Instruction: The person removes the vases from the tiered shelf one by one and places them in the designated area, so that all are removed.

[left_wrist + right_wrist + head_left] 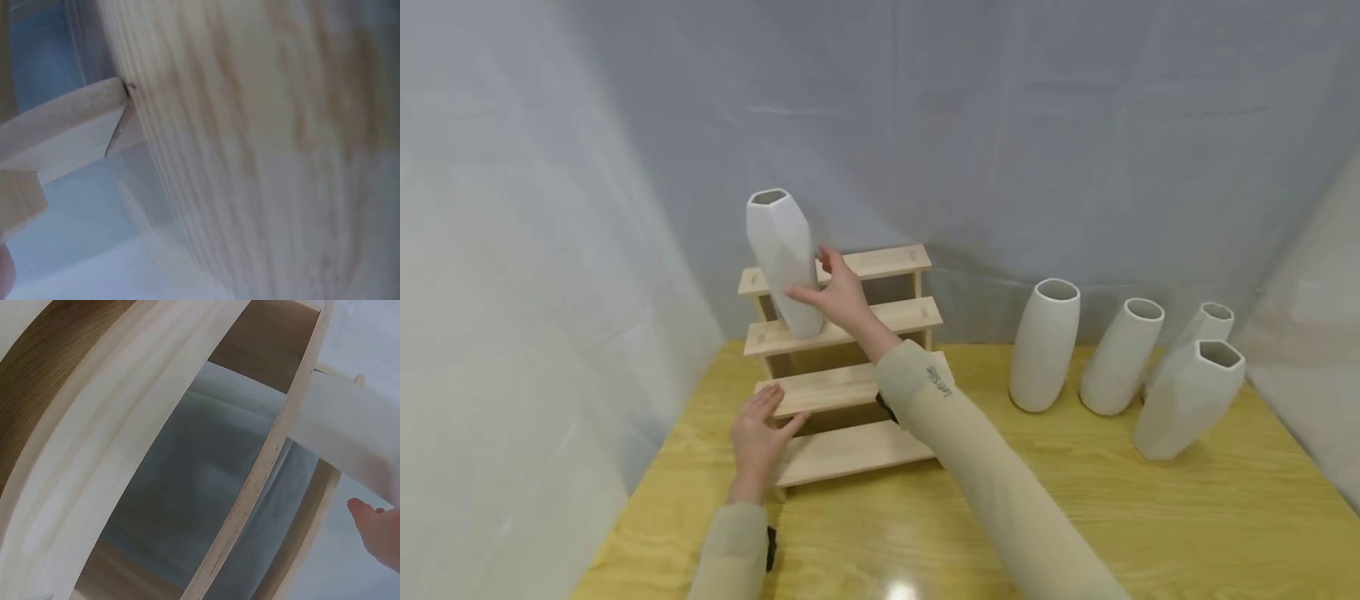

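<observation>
A white faceted vase (781, 258) stands on the second board from the top of a four-step wooden rack (850, 450), at its left end. My right hand (842, 296) is at the vase's right side, thumb across its front and fingers spread apart from the thumb, not wrapped round it. In the right wrist view, that hand (379, 534) shows at the right edge, just below the vase's base (344, 431). Low on the rack's left side, my left hand (760, 433) has its fingertips at the end of the third board, thumb spread.
Right of the rack, on the yellow wooden table (1000, 500), stand a smooth white vase (1045, 346), another smooth one (1122, 358), a faceted vase (1187, 404) and a partly hidden vase (1213, 321). Grey sheeting (962, 150) hangs close behind the rack.
</observation>
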`<action>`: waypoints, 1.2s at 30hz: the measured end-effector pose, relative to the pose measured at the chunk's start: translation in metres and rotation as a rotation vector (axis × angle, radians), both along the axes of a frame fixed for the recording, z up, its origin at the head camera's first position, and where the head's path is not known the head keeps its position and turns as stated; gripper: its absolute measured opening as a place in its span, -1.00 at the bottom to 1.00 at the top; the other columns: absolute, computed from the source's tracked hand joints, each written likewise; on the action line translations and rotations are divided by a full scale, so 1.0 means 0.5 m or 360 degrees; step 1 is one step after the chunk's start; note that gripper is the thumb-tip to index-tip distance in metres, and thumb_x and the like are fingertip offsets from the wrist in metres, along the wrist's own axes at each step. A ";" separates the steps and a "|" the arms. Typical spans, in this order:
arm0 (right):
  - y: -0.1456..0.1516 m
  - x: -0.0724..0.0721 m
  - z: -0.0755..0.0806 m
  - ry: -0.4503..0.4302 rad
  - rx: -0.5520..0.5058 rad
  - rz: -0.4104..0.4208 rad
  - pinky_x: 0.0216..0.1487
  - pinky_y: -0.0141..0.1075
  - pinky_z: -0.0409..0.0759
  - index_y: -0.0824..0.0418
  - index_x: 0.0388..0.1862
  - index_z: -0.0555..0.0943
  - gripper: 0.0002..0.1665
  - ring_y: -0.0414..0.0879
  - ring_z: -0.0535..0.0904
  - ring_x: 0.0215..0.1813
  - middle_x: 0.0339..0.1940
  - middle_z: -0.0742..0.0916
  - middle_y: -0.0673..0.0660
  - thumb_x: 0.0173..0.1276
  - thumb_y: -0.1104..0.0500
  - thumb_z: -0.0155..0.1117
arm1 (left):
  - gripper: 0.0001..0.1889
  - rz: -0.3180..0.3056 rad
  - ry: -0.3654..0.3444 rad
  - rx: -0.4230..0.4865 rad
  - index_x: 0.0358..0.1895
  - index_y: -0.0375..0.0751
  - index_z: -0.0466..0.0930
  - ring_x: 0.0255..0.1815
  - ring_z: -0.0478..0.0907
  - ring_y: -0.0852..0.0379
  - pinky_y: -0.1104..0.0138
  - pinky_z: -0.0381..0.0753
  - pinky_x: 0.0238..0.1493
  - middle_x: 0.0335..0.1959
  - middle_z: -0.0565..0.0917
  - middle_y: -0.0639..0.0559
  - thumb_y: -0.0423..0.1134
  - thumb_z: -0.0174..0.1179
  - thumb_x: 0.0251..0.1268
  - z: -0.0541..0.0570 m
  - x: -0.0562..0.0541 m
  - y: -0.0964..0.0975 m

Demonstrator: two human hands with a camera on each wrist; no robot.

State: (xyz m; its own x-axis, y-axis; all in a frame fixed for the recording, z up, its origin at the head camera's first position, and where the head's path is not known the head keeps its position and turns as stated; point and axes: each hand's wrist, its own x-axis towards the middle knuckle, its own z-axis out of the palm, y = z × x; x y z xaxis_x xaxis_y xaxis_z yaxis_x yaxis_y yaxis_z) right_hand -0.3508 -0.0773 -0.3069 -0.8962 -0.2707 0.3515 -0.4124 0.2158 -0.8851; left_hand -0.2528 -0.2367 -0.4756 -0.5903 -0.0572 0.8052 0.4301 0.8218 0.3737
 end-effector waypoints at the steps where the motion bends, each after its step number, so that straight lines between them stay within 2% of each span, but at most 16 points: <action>1: -0.002 -0.001 0.001 -0.0024 0.0000 0.0020 0.17 -0.20 0.34 0.17 0.36 0.07 0.03 -0.07 0.23 0.26 0.28 0.33 0.15 -0.02 -0.04 0.39 | -0.42 0.0004 0.0004 -0.0003 -0.21 -0.46 0.59 -0.10 0.52 -0.16 0.07 0.47 -0.02 -0.15 0.59 -0.27 -0.16 0.48 -0.42 -0.001 0.001 -0.001; 9: 0.001 -0.014 0.007 -0.0127 -0.0037 0.0086 0.21 -0.18 0.29 0.12 0.37 0.04 0.06 -0.06 0.19 0.29 0.30 0.29 0.11 -0.03 0.01 0.42 | -0.41 -0.0019 0.0042 -0.0014 -0.23 -0.46 0.60 -0.10 0.53 -0.15 0.08 0.47 -0.02 -0.17 0.60 -0.25 -0.10 0.47 -0.41 -0.004 -0.007 0.005; 13: 0.002 -0.022 0.006 -0.0125 -0.0098 0.0130 0.21 -0.19 0.29 0.13 0.36 0.05 0.04 -0.07 0.20 0.28 0.29 0.31 0.10 -0.02 0.06 0.42 | -0.42 -0.0028 0.0063 -0.0014 -0.25 -0.47 0.61 -0.11 0.53 -0.16 0.07 0.48 -0.03 -0.18 0.60 -0.26 -0.14 0.49 -0.47 -0.004 -0.012 0.009; 18: 0.002 -0.029 0.001 -0.0098 -0.0137 0.0176 0.12 -0.21 0.39 0.13 0.34 0.09 -0.03 -0.07 0.31 0.19 0.21 0.39 0.09 0.01 0.11 0.40 | -0.42 -0.0027 0.0044 -0.0006 -0.24 -0.47 0.60 -0.11 0.53 -0.16 0.07 0.47 -0.03 -0.17 0.60 -0.26 -0.16 0.49 -0.47 0.000 -0.011 0.014; 23: -0.001 -0.031 0.000 -0.0082 -0.0136 0.0132 0.03 -0.22 0.44 0.15 0.33 0.12 -0.07 -0.06 0.36 0.11 0.16 0.42 0.10 0.02 0.13 0.39 | -0.42 -0.0022 0.0032 -0.0002 -0.24 -0.47 0.60 -0.11 0.53 -0.16 0.08 0.48 -0.03 -0.17 0.60 -0.26 -0.15 0.49 -0.46 0.004 -0.010 0.016; 28: -0.003 -0.028 0.001 -0.0091 -0.0174 0.0080 0.03 -0.22 0.44 0.17 0.32 0.15 -0.08 -0.05 0.37 0.11 0.16 0.44 0.12 0.01 0.16 0.39 | -0.42 -0.0017 0.0048 -0.0018 -0.24 -0.47 0.61 -0.12 0.54 -0.16 0.08 0.48 -0.04 -0.19 0.60 -0.26 -0.15 0.49 -0.46 0.006 -0.011 0.017; 36: -0.001 -0.026 -0.005 -0.0029 -0.0235 0.0042 0.03 -0.28 0.45 0.18 0.29 0.19 -0.11 -0.06 0.40 0.07 0.12 0.46 0.12 -0.01 0.16 0.41 | -0.42 -0.0032 0.0095 -0.0014 -0.27 -0.49 0.61 -0.14 0.54 -0.17 0.06 0.49 -0.06 -0.22 0.61 -0.28 -0.17 0.51 -0.50 0.006 -0.013 0.022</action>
